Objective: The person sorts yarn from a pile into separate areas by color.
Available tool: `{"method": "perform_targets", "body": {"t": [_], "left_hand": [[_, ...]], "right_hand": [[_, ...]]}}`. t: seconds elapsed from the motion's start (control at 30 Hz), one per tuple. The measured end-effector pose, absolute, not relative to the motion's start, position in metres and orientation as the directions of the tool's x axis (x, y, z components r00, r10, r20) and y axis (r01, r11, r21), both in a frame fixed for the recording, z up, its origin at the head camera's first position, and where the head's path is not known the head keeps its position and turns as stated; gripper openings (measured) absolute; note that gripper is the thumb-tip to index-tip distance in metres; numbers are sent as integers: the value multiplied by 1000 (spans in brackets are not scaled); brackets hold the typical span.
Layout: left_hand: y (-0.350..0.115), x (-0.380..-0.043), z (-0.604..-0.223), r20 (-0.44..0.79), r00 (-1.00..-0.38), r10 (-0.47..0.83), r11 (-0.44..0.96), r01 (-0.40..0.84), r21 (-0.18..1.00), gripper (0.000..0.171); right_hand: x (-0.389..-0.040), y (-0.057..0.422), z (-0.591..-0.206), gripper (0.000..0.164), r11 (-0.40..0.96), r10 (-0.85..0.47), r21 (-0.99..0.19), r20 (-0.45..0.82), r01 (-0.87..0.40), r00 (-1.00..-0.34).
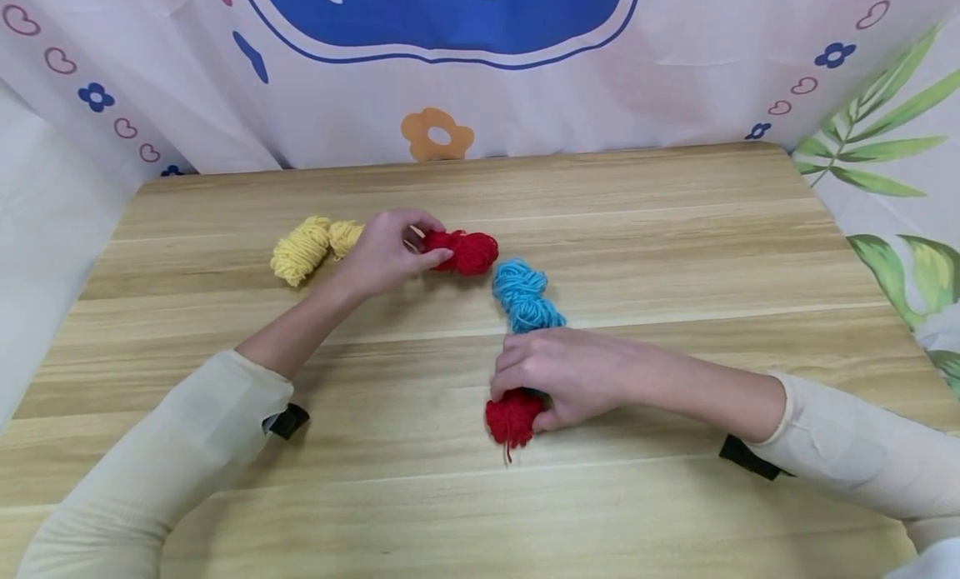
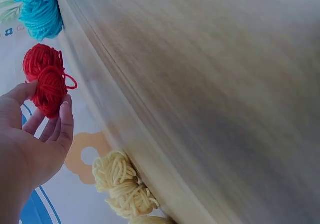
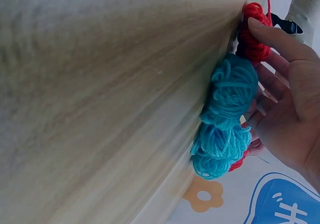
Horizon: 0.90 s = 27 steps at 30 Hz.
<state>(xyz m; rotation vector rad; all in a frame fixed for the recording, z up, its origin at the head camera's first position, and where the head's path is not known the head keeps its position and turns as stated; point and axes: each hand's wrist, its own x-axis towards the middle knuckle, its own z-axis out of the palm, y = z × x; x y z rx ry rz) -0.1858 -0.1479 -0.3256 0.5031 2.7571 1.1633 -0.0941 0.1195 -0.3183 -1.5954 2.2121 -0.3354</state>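
Observation:
My left hand pinches one end of a red yarn bundle between thumb and fingers, toward the back of the table. In the left wrist view this red yarn bundle shows a narrow waist and a small loose loop. My right hand grips a second red yarn bundle nearer the front, its thumb on the yarn and a short tail hanging out. Beneath that hand lies a teal yarn bundle, mostly hidden in the head view. A light blue yarn bundle sits just beyond the fingers.
Yellow yarn lies at the back left, partly covered by the left hand. The wooden table ends at a printed cloth hung behind it. Black straps are on both forearms.

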Motion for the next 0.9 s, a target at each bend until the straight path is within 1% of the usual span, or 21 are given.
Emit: {"method": "perform_targets", "body": {"t": [0.33,0.57,0.9], "left_hand": [[-144,-190,-328,28,-943,330,654,250,714,30],[-142,-191,-328,16,-943,333,660,246,710,31],[-139,-193,-321,-5,-955,298,679,208,704,31]], "right_hand": [[-93,120,-318,41,306,-952,-409,-149,-860,-268],[-93,121,-318,42,318,-948,-433,-146,-844,-282],[-93,122,-316,43,330,-944,-442,-159,-834,-289]]}}
